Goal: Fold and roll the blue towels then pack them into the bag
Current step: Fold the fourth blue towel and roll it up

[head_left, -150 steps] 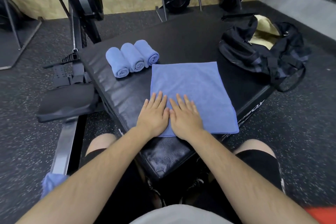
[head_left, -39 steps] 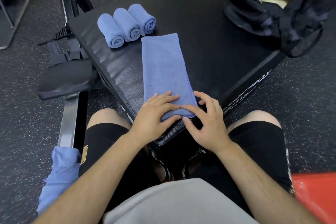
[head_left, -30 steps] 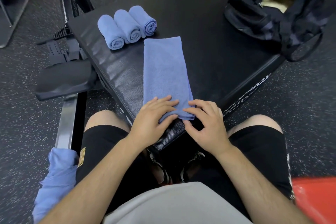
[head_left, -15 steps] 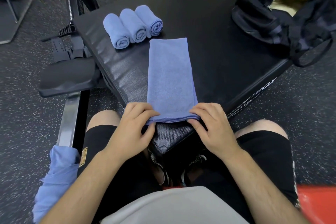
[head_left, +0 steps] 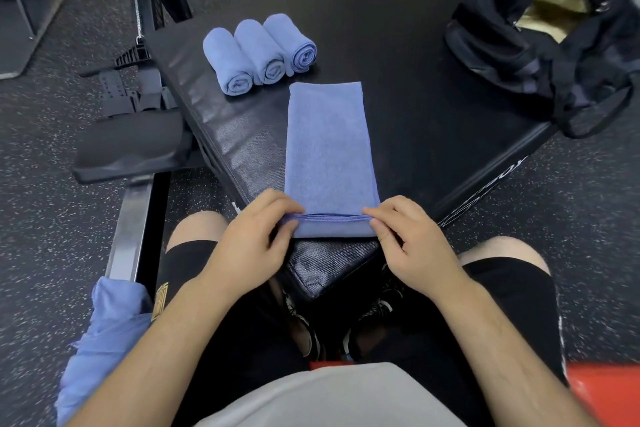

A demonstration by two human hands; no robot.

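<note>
At the near end of the folded blue towel, the fingers of the left hand curl over one corner and those of the right hand over the other. Each hand pinches the hem, thumb beneath, and the edge between them stands turned up in a narrow lip. The towel lies as a long strip on the black padded worktop, running away from the person. Just past its far end, to the left, three rolled blue towels lie side by side, touching. A black duffel bag sits open at the far right corner, well apart from the strip. One crumpled blue towel hangs beside the left thigh.
</note>
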